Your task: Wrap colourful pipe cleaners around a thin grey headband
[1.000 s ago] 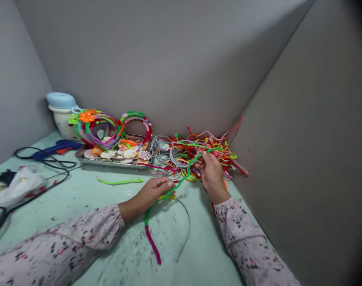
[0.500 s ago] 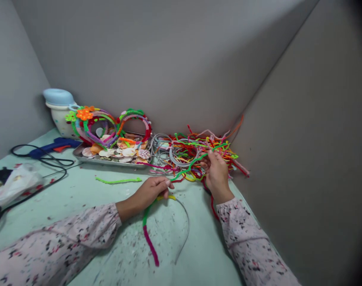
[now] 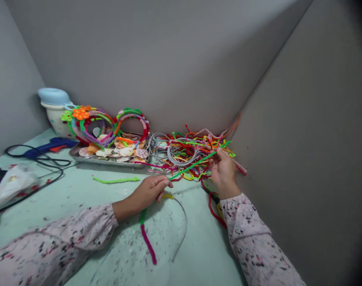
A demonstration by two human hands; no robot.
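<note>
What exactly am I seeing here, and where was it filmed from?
No machine here: these are a person's bare hands, filmed by one head-worn camera looking forward and down. The left hand and right hand hold a green fuzzy strip straight between them. The left hand also covers part of a partly wrapped headband. On the pale green table are a metal tray of shells, decorated headbands and a tangled colourful pile.
</note>
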